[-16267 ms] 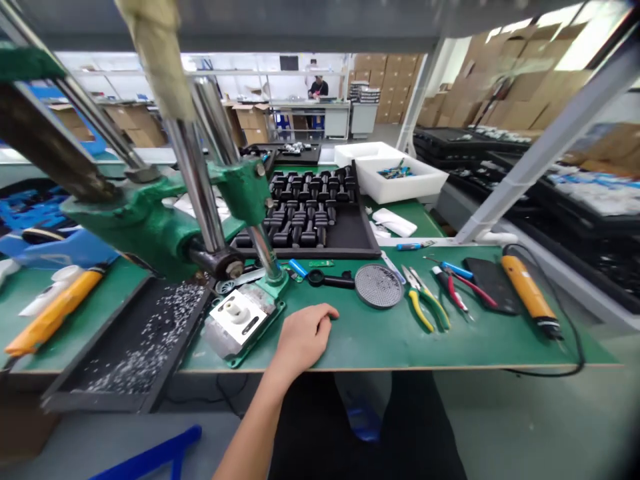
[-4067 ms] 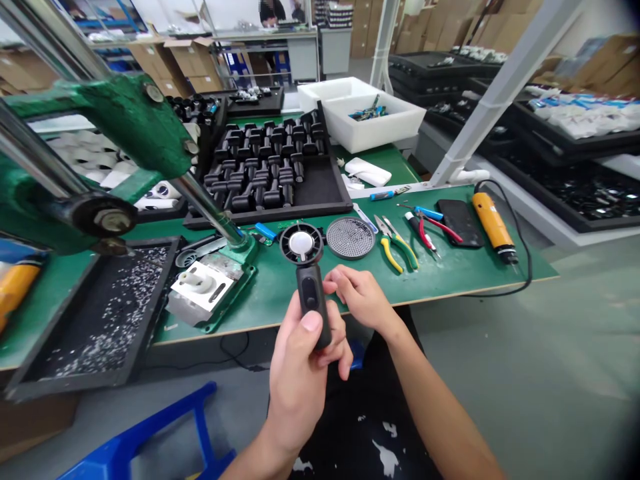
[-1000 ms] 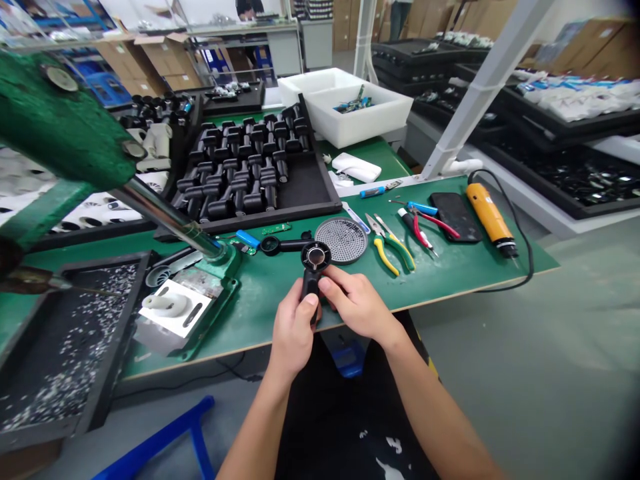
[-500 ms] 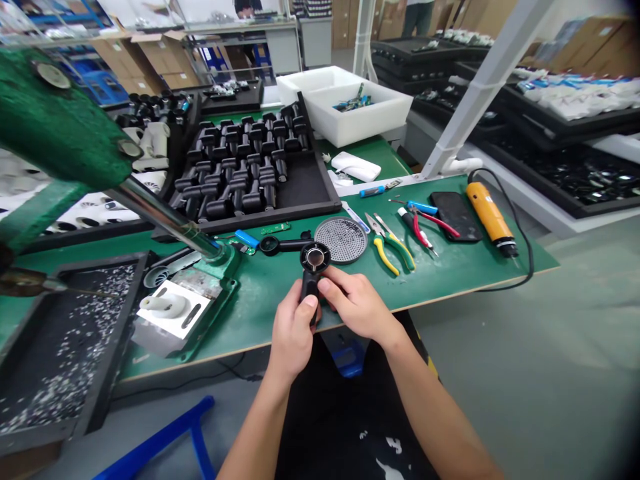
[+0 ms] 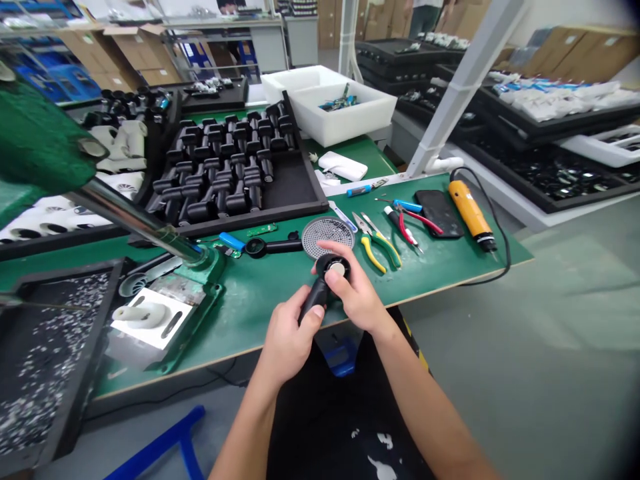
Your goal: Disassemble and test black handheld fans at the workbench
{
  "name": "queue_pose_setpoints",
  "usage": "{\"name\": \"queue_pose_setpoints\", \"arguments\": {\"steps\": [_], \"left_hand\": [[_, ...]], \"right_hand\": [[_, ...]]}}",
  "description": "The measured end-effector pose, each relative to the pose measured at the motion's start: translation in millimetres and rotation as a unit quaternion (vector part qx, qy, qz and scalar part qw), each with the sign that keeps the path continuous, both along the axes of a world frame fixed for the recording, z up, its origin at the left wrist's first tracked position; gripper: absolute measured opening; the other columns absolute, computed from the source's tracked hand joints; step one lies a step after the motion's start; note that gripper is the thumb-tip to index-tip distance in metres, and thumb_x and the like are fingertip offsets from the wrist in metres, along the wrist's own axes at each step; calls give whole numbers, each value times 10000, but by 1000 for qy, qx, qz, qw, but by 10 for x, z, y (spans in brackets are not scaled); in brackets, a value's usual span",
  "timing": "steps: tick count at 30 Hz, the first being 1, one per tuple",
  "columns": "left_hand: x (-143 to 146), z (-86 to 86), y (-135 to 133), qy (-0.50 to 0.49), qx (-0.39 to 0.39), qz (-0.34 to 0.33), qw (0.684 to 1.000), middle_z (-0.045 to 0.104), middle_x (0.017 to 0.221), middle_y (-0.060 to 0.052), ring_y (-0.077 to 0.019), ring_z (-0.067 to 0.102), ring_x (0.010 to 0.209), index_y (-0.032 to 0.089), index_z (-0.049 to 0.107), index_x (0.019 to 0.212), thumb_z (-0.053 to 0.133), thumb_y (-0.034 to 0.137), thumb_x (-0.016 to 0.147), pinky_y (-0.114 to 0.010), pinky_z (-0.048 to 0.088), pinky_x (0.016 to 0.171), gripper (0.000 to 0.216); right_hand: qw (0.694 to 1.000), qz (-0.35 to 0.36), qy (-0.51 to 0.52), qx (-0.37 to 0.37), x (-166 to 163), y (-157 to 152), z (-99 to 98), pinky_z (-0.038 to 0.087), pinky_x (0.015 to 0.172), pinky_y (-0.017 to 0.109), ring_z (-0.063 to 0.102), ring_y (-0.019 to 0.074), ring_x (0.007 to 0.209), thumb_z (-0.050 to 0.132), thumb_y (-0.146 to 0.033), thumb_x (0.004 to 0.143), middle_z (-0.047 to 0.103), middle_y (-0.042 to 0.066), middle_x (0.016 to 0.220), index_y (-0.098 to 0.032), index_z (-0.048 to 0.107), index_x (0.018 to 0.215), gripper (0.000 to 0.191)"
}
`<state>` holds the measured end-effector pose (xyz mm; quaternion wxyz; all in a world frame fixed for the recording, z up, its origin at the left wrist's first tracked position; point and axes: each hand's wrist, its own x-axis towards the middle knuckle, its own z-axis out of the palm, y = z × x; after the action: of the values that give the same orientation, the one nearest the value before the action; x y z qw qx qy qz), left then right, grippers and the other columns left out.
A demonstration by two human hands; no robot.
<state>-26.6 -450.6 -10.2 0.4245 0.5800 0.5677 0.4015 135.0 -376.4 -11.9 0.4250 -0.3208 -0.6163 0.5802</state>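
A black handheld fan, with a round head and a straight handle, is held over the front edge of the green bench. My left hand is closed round its handle. My right hand wraps the round head, the thumb lying on its pale centre and the fingers behind it. Just beyond the hands lies a round grey perforated plate, partly covered by my right fingers. To its left rests another black fan part with a ring-shaped end.
Pliers, red-handled cutters, a black phone-like slab and a yellow electric screwdriver lie on the right. A green press stands left, beside a tray of small bits. A tray of black housings and a white foam box sit behind.
My right hand has shifted from beside the handle up to the fan's round head and now grips it. The fan has tilted to the right. The view has turned slightly right.
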Motion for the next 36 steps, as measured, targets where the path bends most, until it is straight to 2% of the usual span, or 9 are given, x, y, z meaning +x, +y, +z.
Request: {"name": "queue_pose_setpoints", "arguments": {"steps": [3, 7, 9, 12, 14, 20, 29, 36], "left_hand": [[-4, 9, 13, 23, -9, -6, 1000, 422, 658, 43, -136, 377, 593, 199, 552, 864, 507, 571, 1020, -283, 278, 572, 406], [-1, 8, 9, 19, -9, -6, 1000, 417, 662, 41, -135, 376, 597, 196, 552, 860, 500, 579, 1027, -283, 280, 573, 420], [-1, -9, 3, 1, -8, 1, 1000, 431, 672, 39, -132, 383, 598, 192, 580, 889, 513, 572, 1027, -277, 295, 571, 410], [-1, -60, -7, -29, 4, 31, 999, 442, 664, 42, -127, 388, 581, 188, 629, 973, 539, 558, 1023, -268, 316, 560, 385], [2, -94, -13, -62, 14, 56, 996, 428, 639, 49, -124, 377, 557, 187, 633, 990, 547, 557, 1017, -261, 318, 538, 380], [25, -118, -34, -169, 10, 115, 979, 420, 606, 60, -115, 360, 521, 182, 610, 967, 562, 531, 998, -238, 321, 479, 354], [22, -124, -26, -163, 10, 116, 980, 435, 610, 59, -117, 376, 527, 180, 621, 979, 559, 529, 994, -236, 339, 483, 355], [16, -114, -42, -157, 11, 112, 981, 435, 613, 58, -120, 377, 533, 180, 621, 988, 555, 548, 993, -243, 339, 487, 373]], "right_hand": [[1000, -20, -7, -6, 6, -27, 39, 512, 684, 306, 602, 197, 859, 495, -560, 1058, 643, 56, 1072, -289, 578, 1298, 371], [999, -33, -5, -14, 2, -27, 49, 450, 619, 300, 536, 174, 751, 441, -587, 1069, 617, 44, 1020, -296, 614, 1250, 384], [999, -20, 10, -32, 1, -15, 38, 417, 579, 310, 495, 172, 681, 318, -650, 1076, 606, 43, 962, -313, 593, 1324, 501], [998, -3, 35, -48, -4, 0, 8, 370, 549, 321, 459, 177, 623, 203, -710, 1064, 600, 34, 880, -338, 453, 1528, 645], [998, 3, 40, -41, -10, 3, -12, 348, 554, 320, 443, 169, 610, 224, -706, 1069, 627, 28, 875, -325, 390, 1585, 663], [999, 26, 24, -7, -31, -10, -49, 343, 590, 303, 443, 146, 618, 271, -653, 1100, 671, 17, 801, -241, 552, 1448, 608], [1000, 25, -5, 4, -27, -10, -54, 390, 647, 299, 575, 156, 718, 342, -640, 1100, 669, 8, 778, -233, 557, 1435, 570], [1000, 24, -11, 10, -31, -19, -62, 393, 638, 287, 567, 139, 688, 365, -622, 1103, 659, -8, 763, -249, 560, 1429, 532]]}}
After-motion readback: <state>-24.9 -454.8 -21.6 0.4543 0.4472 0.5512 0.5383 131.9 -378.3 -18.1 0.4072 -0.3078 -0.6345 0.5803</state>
